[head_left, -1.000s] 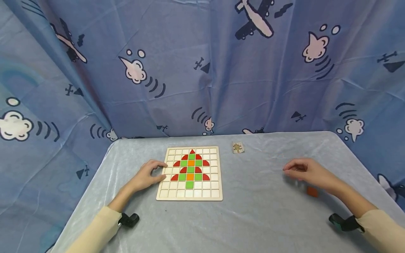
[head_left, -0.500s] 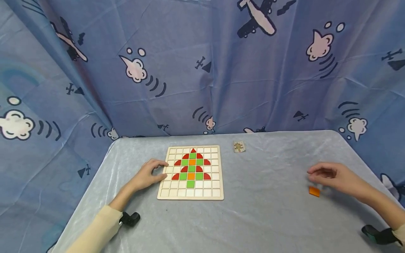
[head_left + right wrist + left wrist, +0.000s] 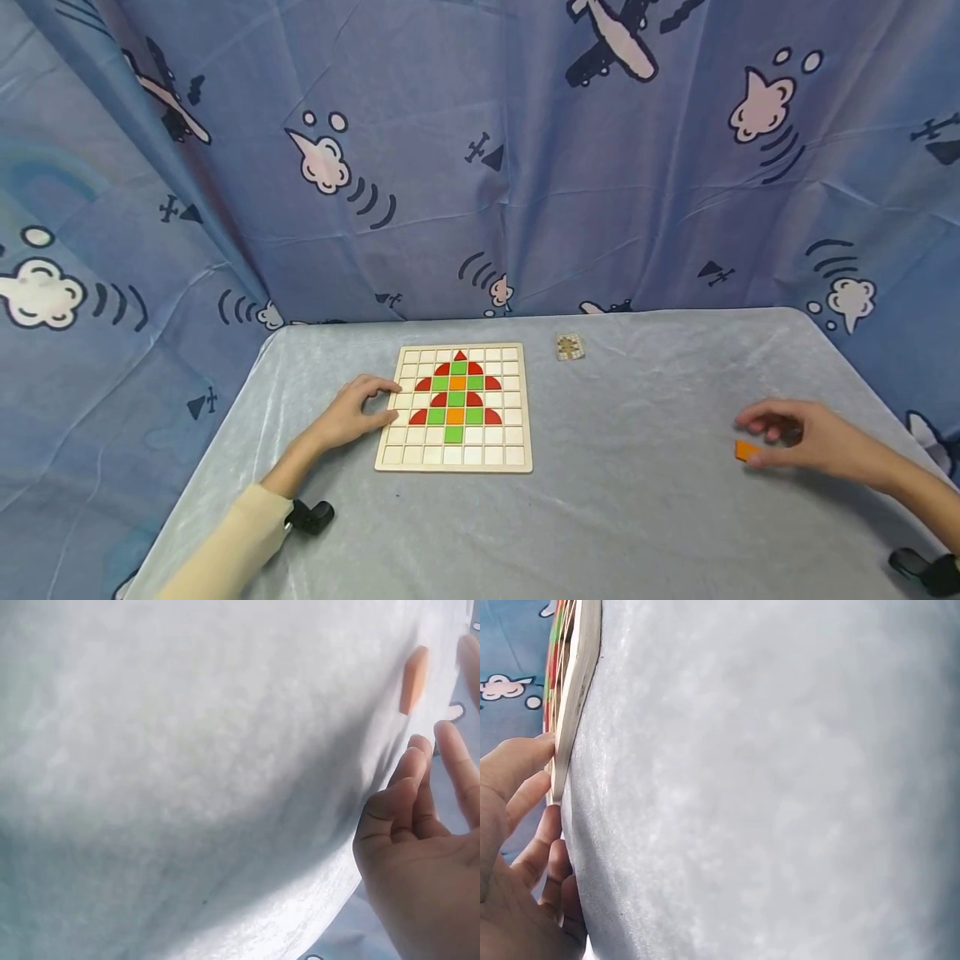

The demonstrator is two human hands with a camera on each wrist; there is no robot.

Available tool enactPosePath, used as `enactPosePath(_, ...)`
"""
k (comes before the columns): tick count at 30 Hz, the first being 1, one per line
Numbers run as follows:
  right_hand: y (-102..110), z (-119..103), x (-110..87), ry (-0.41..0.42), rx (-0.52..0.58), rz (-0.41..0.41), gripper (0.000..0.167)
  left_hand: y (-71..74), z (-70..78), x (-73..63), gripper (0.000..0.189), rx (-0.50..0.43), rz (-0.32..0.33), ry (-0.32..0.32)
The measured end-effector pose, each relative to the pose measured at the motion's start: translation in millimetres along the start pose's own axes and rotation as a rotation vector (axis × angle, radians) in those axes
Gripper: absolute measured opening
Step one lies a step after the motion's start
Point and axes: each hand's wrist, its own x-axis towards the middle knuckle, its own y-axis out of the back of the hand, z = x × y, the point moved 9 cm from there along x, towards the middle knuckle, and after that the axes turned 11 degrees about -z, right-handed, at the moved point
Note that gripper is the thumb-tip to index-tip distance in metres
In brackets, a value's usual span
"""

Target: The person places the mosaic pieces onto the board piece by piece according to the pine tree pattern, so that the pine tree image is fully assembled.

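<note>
A wooden grid board [image 3: 453, 458] lies left of the table's middle, with red, green and orange tiles forming a tree shape. At its left edge rests my left hand [image 3: 351, 417], thumb and index fingertips touching the rim. The left wrist view shows this hand [image 3: 525, 847] beside the pale board side [image 3: 577, 682], other fingers loosely bent. On the right, my right hand [image 3: 810, 437] hovers around a single orange tile [image 3: 744, 451], thumb overlapping its near corner in the head view. In the right wrist view the tile [image 3: 414, 681] lies on the cloth beyond the spread fingertips.
A small patterned card [image 3: 569, 347] lies behind and right of the board. Pale grey cloth [image 3: 600, 517] covers the table. A blue printed curtain [image 3: 420, 167] hangs close behind the table's far edge and along the sides.
My right hand has moved to the right, uncovering the orange tile, then lowered with thumb and fingers spread around it. My left hand stays at the board's edge.
</note>
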Motion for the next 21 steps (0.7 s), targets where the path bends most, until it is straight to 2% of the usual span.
enactPosePath(10, -9.4, -5.3, 3.2, 0.097, -0.002, -0.037, 0.032, -0.5, 0.0, 0.6, 0.038, -0.007, 0.003, -0.007)
enactPosePath(21, -14.9, -5.5, 4.2, 0.078, -0.018, -0.094, 0.025, -0.4, -0.2, 0.8, 0.038, -0.002, 0.003, -0.014)
